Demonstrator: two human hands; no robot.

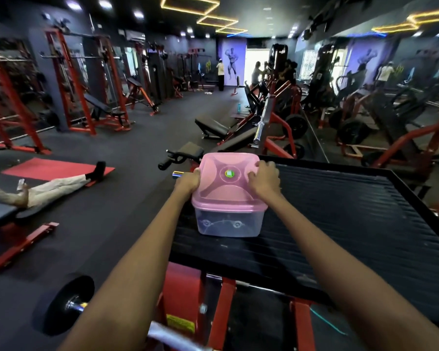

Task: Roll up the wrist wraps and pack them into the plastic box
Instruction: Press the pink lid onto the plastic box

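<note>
Forearms reach out from me to a clear plastic box [230, 222] with a translucent pink lid [226, 184], sitting on the black ribbed platform [340, 211] of a red-framed machine. Left hand [188, 180] curls over the lid's left edge, right hand [264, 179] rests bent-fingered on top. No wrist wraps visible, box looks empty; I'd judge we're at lid opening, so next I lift it off.

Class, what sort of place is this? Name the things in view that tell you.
A gym: red racks line the wall, a barbell rests on a machine, and a weight plate sits nearby.
</note>
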